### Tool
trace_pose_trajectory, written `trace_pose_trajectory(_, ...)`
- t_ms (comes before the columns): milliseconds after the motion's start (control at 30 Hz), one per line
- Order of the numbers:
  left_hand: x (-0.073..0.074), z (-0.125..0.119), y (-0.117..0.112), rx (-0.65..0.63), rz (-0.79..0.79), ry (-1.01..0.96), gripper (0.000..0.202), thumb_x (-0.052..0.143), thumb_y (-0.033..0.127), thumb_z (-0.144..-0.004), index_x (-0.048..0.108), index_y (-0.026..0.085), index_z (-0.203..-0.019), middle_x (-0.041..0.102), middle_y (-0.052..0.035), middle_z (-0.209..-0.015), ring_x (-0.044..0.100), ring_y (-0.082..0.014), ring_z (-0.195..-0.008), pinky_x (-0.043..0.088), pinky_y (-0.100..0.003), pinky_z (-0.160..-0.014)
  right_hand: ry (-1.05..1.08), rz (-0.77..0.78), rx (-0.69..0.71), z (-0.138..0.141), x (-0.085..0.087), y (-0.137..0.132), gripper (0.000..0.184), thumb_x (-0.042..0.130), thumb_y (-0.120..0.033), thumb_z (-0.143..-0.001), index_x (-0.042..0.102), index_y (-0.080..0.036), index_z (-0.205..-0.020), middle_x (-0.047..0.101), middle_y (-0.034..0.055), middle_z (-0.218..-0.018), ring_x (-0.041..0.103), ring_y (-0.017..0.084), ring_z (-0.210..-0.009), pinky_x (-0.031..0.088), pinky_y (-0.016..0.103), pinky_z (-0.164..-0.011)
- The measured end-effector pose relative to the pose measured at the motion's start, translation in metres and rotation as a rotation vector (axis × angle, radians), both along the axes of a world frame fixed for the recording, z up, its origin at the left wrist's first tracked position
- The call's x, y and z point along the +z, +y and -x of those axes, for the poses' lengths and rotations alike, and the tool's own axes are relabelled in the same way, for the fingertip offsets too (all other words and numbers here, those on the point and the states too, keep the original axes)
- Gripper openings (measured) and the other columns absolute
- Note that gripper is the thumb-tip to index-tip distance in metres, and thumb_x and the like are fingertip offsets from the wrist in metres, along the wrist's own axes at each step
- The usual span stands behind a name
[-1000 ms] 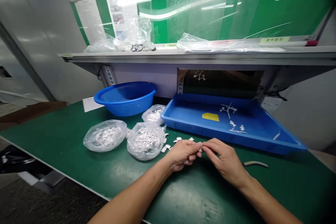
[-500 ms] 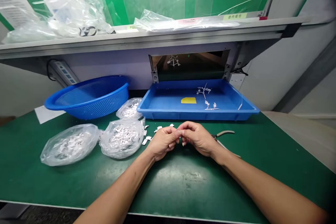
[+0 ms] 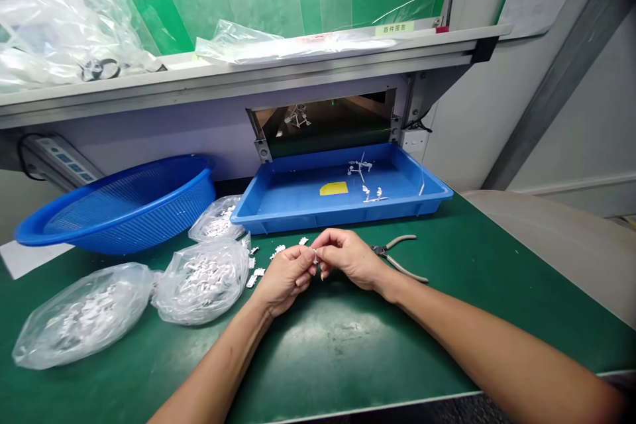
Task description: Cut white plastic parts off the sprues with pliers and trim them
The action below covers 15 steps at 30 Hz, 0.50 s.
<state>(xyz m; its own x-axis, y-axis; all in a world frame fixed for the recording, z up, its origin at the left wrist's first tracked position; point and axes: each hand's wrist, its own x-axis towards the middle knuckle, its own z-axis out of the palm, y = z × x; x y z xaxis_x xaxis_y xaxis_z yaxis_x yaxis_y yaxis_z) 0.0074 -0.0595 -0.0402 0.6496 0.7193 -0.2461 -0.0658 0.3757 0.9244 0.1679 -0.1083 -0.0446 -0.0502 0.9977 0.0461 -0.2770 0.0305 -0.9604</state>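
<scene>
My left hand (image 3: 291, 275) and my right hand (image 3: 352, 258) meet above the green table, thumbs and fingertips pinched together. Between them is a small white plastic part (image 3: 315, 256), mostly hidden by the fingers. Just left of my left hand lie several loose white plastic parts (image 3: 255, 277) on the table. A pair of nippers (image 3: 397, 253) with pale handles rests beyond my right wrist, its jaws partly behind the hand. Close by on the left stands a clear plastic bag (image 3: 201, 285) filled with white parts.
A blue tray (image 3: 342, 217) behind the hands holds white sprues (image 3: 360, 167) and a yellow card (image 3: 333, 189). To the left are a blue basket (image 3: 134, 215) and more bags of white parts (image 3: 82, 318). A shelf edge (image 3: 278, 65) overhangs the back; an opening (image 3: 328, 126) sits below it.
The view has swung to the right and tilted, so the table things appear farther left. Both hands stay pinched together at the small white part, which now shows a little more.
</scene>
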Motion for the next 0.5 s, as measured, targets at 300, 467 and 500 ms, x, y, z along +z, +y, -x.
trace_pose_trajectory(300, -0.002, 0.001, 0.002, -0.052, 0.073, 0.010, 0.046, 0.081, 0.049, -0.071, 0.055, 0.011, -0.074, 0.052, 0.0028, -0.064, 0.025, 0.0026, -0.039, 0.016, -0.010, -0.033, -0.340, -0.128, -0.097, -0.005, -0.001, -0.002, 0.012, 0.065, -0.023, -0.076, 0.066, -0.017, -0.085, 0.064, -0.0011, -0.071, 0.058, 0.011, -0.059, 0.045, 0.022, -0.056)
trace_pose_trajectory(467, -0.004, 0.000, 0.004, -0.081, 0.081, 0.018, 0.044, 0.080, 0.048, -0.073, 0.055, 0.011, -0.073, 0.049, 0.0040, -0.062, 0.023, 0.0023, -0.039, 0.015, -0.011, -0.033, -0.449, -0.198, -0.139, -0.011, 0.004, -0.003, 0.006, 0.067, -0.019, -0.072, 0.070, -0.018, -0.078, 0.062, -0.0006, -0.076, 0.052, 0.010, -0.066, 0.040, 0.021, -0.060)
trace_pose_trajectory(500, -0.004, 0.001, 0.004, -0.085, 0.079, 0.019, 0.044, 0.079, 0.048, -0.074, 0.055, 0.012, -0.074, 0.049, 0.0040, -0.063, 0.023, 0.0023, -0.039, 0.014, -0.011, -0.033, -0.444, -0.197, -0.135, -0.012, 0.004, -0.002, 0.007, 0.067, -0.018, -0.072, 0.069, -0.018, -0.078, 0.062, -0.0008, -0.075, 0.052, 0.010, -0.066, 0.040, 0.021, -0.060)
